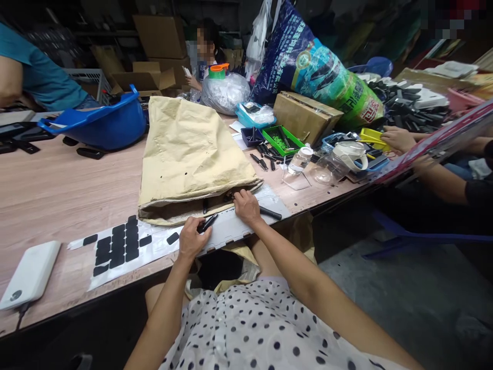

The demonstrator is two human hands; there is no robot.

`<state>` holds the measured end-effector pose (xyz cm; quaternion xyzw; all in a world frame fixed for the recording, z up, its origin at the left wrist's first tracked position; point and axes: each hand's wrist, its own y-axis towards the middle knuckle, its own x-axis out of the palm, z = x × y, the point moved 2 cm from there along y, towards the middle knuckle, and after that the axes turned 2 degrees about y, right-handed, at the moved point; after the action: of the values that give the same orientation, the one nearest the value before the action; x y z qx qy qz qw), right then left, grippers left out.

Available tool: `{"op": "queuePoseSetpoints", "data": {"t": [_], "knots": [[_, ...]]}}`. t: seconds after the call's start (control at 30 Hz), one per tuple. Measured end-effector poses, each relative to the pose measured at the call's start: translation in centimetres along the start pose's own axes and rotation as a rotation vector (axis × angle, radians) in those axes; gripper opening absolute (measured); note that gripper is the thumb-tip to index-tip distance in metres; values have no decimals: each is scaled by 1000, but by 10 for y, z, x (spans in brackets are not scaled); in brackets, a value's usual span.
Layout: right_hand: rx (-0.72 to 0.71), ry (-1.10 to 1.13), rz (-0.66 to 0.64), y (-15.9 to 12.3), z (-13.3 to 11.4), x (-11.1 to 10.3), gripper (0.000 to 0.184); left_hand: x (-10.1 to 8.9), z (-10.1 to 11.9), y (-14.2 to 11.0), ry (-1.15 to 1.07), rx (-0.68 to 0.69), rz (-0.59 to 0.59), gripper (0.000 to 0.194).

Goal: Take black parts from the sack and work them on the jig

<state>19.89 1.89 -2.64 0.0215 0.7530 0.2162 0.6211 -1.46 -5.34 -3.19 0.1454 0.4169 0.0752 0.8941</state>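
My left hand is closed on a slim black pen-like piece above the front edge of the table. At the mouth of a large yellow paper sack, my right hand reaches in with bent fingers; its fingertips are partly hidden by dark bits there. A black rod-shaped piece lies on the grey board beside my right wrist. Another small black piece shows at the sack's opening. Left of my left hand, black rounded stickers sit in rows on a white sheet.
A white power bank with a cable lies at the left. Behind are a blue basin, a green tray, a clear bottle and a plastic jug. Co-workers sit around; one person's hand is at the right.
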Motion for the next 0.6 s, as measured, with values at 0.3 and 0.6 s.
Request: {"op": "queuePoseSetpoints", "data": {"t": [0.3,0.6], "knots": [[20,289,43,-17,-13,-20,29,0,-2,5,-69,-108,-78,13],[-114,608,35,-42,-64,-35,29,3,2,6,-57,-168,-102,8]]}}
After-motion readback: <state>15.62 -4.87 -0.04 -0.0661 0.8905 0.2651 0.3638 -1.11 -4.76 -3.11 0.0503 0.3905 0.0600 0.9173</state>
